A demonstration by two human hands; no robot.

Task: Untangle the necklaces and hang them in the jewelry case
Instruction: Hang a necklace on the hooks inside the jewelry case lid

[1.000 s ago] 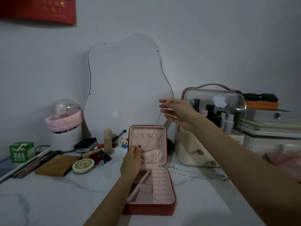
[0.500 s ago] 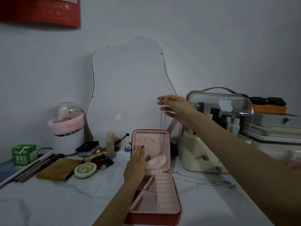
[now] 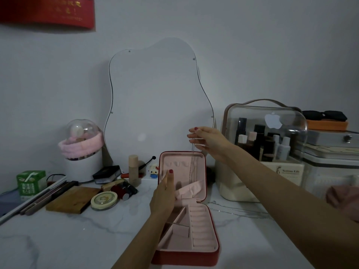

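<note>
Above the open jewelry case, the right hand pinches a dangling necklace.

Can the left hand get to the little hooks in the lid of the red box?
Probably yes. The left hand is already up inside the open jewelry case, just below the hooks, and nothing sits between them; the hanging necklace dangles off to the side.

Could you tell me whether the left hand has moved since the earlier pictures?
Yes. The left hand let go of the necklace and now lies open and flat against the jewelry case lid, fingers pointing up toward its hooks.
</note>
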